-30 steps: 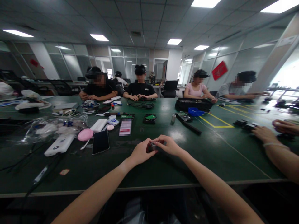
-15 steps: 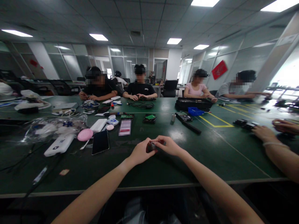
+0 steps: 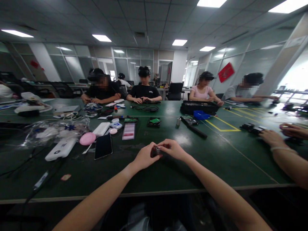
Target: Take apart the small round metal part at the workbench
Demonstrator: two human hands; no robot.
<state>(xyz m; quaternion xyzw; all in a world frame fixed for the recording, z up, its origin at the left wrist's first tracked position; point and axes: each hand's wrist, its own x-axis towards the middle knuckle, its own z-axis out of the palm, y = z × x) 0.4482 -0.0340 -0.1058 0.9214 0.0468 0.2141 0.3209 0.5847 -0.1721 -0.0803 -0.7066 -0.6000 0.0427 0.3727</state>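
Note:
Over the near middle of the table, a small grey metal cylinder (image 3: 158, 149) sits between my two hands, mostly hidden by fingers. My left hand (image 3: 147, 155) curls round its left side, thumb in front. Fingertips of my right hand (image 3: 172, 148) press on its top and right side. Farther off, a similar small silvery cylinder (image 3: 178, 121) stands upright on the table. Beyond my hands lies a hard drive (image 3: 154, 122) with a green circuit board, and a phone with a lit screen (image 3: 128, 131) is to its left.
On the green table (image 3: 207, 166), a dark tablet (image 3: 103, 147), pink round lid (image 3: 88, 139), white case (image 3: 60, 149) and plastic bags (image 3: 55, 131) lie left. A black bar (image 3: 196, 131) and blue tray (image 3: 201, 115) are right. A co-worker's hand (image 3: 273, 139) rests far right.
My right fingertips have shifted slightly over the top of the small cylinder, covering more of it. My left hand and the things on the table have stayed in place.

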